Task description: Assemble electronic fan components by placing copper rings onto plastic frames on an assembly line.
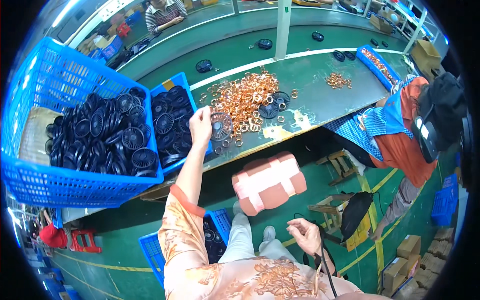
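Observation:
My left hand is closed on the edge of a dark round fan grille with thin radial ribs. It holds the grille just above the bench, beside a heap of copper-coloured rings. Two more dark grilles lie against the heap's right side. Over my lap, away from the bench, my right hand hangs with loosely curled fingers slightly apart and nothing visible in them. A dark cord runs by that wrist.
A large blue crate and a smaller blue bin full of black grilles stand at left. A pink-wrapped bundle is below the bench edge. A co-worker leans in at right beside wooden stools. Another blue crate sits by my legs.

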Tool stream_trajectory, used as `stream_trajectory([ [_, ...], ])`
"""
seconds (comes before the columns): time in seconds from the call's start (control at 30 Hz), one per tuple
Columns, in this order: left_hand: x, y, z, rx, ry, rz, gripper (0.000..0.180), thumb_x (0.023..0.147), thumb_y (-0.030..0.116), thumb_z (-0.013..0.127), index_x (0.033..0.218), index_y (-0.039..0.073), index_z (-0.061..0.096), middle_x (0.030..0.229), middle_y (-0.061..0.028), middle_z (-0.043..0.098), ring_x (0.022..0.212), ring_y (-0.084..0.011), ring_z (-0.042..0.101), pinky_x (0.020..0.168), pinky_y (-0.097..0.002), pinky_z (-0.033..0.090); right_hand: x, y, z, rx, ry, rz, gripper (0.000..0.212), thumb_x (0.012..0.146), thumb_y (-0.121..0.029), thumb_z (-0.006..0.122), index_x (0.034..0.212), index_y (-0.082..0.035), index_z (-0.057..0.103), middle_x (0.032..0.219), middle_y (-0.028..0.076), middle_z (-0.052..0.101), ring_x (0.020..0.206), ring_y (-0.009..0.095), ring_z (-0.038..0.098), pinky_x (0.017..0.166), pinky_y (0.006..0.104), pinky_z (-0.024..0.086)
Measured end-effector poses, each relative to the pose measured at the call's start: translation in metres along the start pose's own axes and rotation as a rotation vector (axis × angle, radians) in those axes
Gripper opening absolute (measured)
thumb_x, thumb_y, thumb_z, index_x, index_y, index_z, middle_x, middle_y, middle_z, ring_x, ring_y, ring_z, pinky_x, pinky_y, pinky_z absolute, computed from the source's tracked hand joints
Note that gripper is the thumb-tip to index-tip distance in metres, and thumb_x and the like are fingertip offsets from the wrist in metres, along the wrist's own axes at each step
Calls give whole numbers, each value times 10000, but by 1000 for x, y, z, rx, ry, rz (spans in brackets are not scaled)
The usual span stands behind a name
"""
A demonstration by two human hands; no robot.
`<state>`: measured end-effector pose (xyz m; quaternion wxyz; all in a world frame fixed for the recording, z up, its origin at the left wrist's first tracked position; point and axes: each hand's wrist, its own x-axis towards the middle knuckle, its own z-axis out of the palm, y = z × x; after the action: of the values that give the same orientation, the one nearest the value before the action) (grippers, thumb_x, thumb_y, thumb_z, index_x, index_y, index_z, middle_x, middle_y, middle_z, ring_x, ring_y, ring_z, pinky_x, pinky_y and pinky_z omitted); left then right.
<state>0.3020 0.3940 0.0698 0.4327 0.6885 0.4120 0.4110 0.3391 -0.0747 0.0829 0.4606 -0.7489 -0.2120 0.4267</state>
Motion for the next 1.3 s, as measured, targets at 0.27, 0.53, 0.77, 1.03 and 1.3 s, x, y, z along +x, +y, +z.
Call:
stream_trajectory([
  [0.27, 106, -44, 21, 505, -219, 102, 320, 956, 302, 535, 963, 9, 664, 992, -227, 700, 961, -448, 641, 828, -471, 506, 35, -25, 31, 56, 182, 16, 178, 937, -58, 640, 1088, 35, 654, 895, 65, 721, 798, 80, 646, 724, 242, 526],
  [0.53, 109, -52, 33, 785, -310, 417, 364, 966, 242, 576, 1238, 0, 576, 1170, -237, 630, 1068, -396, 618, 924, -464, 507, 74, -58, 55, -114, 359, 32, 214, 918, -108, 659, 1090, 19, 672, 873, 112, 720, 779, 128, 671, 720, 282, 540],
  [0.77, -54, 13, 28, 127, -650, 258, 161, 924, 73, 608, 1048, -20, 650, 960, -203, 655, 881, -321, 649, 776, -389, 502, 82, -26, 59, -110, 511, 143, 225, 915, -119, 654, 1094, 17, 658, 852, 115, 719, 733, 155, 685, 696, 295, 553],
  [1.03, -168, -156, 85, 511, -1111, 97, 855, 916, 488, 619, 1516, -6, 265, 1460, -304, 412, 1354, -453, 388, 1109, -490, 343, 94, 13, 59, -106, 468, 98, 229, 919, -105, 643, 1112, 19, 638, 909, 123, 696, 756, 176, 673, 707, 299, 547],
  [1.3, -147, -192, 190, 666, -1227, -523, 1033, 808, 825, 414, 1505, 63, 391, 1565, -195, 342, 1445, -328, 325, 1185, -365, 212, 46, 57, 60, -3, 392, 112, 209, 920, -72, 659, 1110, 11, 639, 916, 91, 687, 796, 143, 655, 738, 287, 531],
])
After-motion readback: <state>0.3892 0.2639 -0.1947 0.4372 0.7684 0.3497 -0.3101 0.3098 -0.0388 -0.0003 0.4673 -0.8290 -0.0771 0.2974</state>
